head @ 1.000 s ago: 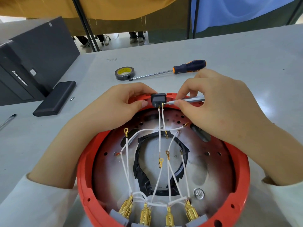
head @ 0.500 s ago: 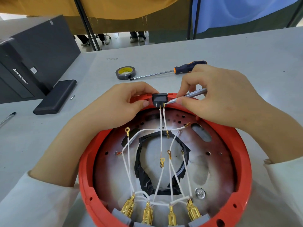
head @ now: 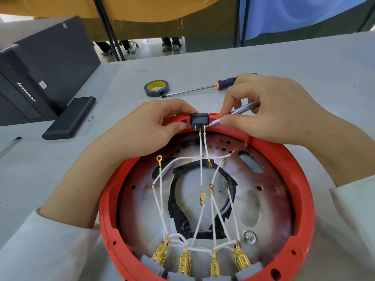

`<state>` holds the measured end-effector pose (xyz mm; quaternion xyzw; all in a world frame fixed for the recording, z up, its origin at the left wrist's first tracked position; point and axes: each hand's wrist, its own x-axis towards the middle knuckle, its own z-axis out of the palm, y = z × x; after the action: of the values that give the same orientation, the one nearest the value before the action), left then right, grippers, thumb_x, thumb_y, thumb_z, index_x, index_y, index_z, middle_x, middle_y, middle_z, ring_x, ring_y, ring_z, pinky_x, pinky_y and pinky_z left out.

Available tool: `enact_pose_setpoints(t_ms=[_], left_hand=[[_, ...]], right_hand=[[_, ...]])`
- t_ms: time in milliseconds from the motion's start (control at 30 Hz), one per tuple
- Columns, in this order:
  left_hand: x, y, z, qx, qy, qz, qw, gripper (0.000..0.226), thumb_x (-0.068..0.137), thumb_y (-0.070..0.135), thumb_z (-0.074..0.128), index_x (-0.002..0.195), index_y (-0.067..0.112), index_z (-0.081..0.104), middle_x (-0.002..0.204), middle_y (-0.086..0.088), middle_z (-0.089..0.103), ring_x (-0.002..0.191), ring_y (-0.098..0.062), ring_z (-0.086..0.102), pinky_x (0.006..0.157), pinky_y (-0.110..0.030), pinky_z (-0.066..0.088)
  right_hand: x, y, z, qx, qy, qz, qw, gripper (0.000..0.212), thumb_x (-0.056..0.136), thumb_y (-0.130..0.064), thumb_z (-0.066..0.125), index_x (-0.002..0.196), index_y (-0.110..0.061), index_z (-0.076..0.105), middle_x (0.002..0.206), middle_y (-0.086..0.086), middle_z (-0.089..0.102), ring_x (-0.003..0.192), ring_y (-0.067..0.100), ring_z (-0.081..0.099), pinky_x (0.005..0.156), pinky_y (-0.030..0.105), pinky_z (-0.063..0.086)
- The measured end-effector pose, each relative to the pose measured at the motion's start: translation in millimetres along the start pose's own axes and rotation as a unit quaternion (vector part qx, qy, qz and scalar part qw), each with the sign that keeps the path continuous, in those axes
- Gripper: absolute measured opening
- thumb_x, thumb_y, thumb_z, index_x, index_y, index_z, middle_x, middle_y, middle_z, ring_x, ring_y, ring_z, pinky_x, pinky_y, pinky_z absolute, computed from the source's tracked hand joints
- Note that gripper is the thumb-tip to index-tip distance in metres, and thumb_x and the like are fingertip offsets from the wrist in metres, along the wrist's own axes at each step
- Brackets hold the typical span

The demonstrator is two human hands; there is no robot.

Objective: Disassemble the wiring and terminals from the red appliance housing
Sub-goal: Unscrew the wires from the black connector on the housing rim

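White wires (head: 200, 159) crisscross housing (head: 300, 179) interior; tape roll (head: 156, 88), screwdriver (head: 203, 89) lie beyond rim.

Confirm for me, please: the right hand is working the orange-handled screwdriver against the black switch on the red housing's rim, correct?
Not quite. The head view shows the right hand holding a thin silver tool against the black switch; the orange-handled screwdriver lies on the table behind.

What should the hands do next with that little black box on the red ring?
Probably pry with the thin tool: its tip already sits at the black switch, where two white wires attach, while the left hand steadies the red housing.
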<state>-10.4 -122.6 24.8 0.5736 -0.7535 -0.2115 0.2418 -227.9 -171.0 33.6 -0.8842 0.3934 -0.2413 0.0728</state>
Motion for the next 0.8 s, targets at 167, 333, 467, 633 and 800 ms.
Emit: enact_pose_setpoints(t_ms=[167, 333, 467, 633, 800], left_hand=[[0.1, -0.8, 0.0, -0.004, -0.002, 0.001, 1.0, 0.031, 0.093, 0.011, 0.054, 0.106, 0.039, 0.062, 0.104, 0.024, 0.066, 0.1, 0.007, 0.059, 0.093, -0.019, 0.043], [-0.5, -1.8, -0.1, -0.012, -0.003, 0.004, 1.0, 0.032, 0.093, 0.012, 0.055, 0.105, 0.041, 0.061, 0.105, 0.024, 0.066, 0.101, 0.007, 0.059, 0.093, -0.019, 0.042], [-1.0, -1.0, 0.0, -0.017, -0.002, 0.001, 1.0, 0.032, 0.093, 0.012, 0.055, 0.104, 0.042, 0.06, 0.105, 0.024, 0.066, 0.101, 0.007, 0.059, 0.094, -0.019, 0.042], [-2.4, -0.2, -0.5, -0.02, -0.002, 0.005, 1.0, 0.032, 0.094, 0.01, 0.054, 0.106, 0.038, 0.062, 0.103, 0.025, 0.066, 0.098, 0.01, 0.058, 0.089, -0.006, 0.039], [-2.6, -0.6, 0.7, -0.022, 0.0, 0.004, 1.0, 0.032, 0.093, 0.011, 0.054, 0.105, 0.04, 0.062, 0.1, 0.028, 0.066, 0.096, 0.012, 0.058, 0.082, -0.002, 0.038]], right_hand=[[0.2, 0.3, -0.3, -0.006, 0.002, -0.004, 1.0, 0.006, 0.076, -0.047, 0.058, 0.076, -0.041, 0.061, 0.085, -0.013, 0.054, 0.075, 0.001, 0.051, 0.065, 0.029, 0.036], [-4.0, -1.0, -1.1, -0.019, 0.008, 0.005, 1.0, 0.006, 0.078, -0.046, 0.058, 0.079, -0.042, 0.062, 0.087, -0.013, 0.054, 0.075, 0.003, 0.05, 0.065, 0.029, 0.035], [-15.1, -5.0, 4.9, -0.014, 0.048, 0.042, 0.998, 0.016, 0.077, -0.05, 0.053, 0.085, -0.041, 0.064, 0.088, -0.014, 0.052, 0.07, 0.007, 0.047, 0.064, 0.029, 0.035], [-22.5, -10.0, 9.9, 0.017, 0.069, 0.072, 0.995, 0.026, 0.076, -0.051, 0.048, 0.091, -0.046, 0.068, 0.094, -0.013, 0.052, 0.076, 0.006, 0.046, 0.064, 0.028, 0.031], [-22.5, -10.4, 8.3, 0.019, 0.06, 0.074, 0.995, 0.024, 0.078, -0.049, 0.051, 0.092, -0.046, 0.07, 0.094, -0.013, 0.053, 0.077, 0.007, 0.048, 0.062, 0.026, 0.031]])
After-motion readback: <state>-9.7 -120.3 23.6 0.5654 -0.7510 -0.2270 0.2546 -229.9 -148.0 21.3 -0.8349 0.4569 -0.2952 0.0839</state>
